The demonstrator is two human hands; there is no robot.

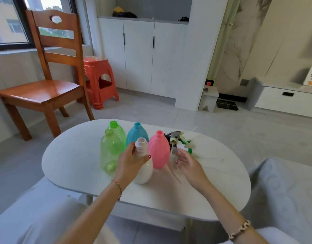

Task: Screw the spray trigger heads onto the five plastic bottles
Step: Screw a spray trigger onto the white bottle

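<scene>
- Head view: a smooth, pale oval table top point(77, 161) with a faint marbled look carries five plastic bottles, all upright with bare threaded necks and no heads on them.
- The glossy white pear-shaped plastic bottle point(143, 170) stands nearest the person; its opaque wall hides whatever may be inside.
- The left hand point(129, 163) is wrapped around that bottle's neck and shoulder, thumb in front and fingers point(132, 147) curled behind, clamped on it.
- The opaque pink ribbed plastic bottle point(159, 150) stands just beside the white one, on its right.
- The opaque blue rounded plastic bottle point(136, 133) stands behind the white one.
- Two clear green ridged plastic bottles stand at the left: the nearer green bottle point(109, 152) and the farther green bottle point(119, 132); both see-through walls show nothing inside.
- The heap of spray trigger heads point(178, 140), in grey, pale yellow, white and green hard plastic, lies on the table behind and right of the pink bottle; the count cannot be told.
- The right hand point(187, 164) hovers near the heap with fingers loosely spread; a blurred, pale thin piece shows at its fingertips, and whether it grips that piece cannot be told.
- A thin red cord bracelet point(118, 188) circles the left wrist, a spotted bead bracelet point(239, 230) the right.
</scene>
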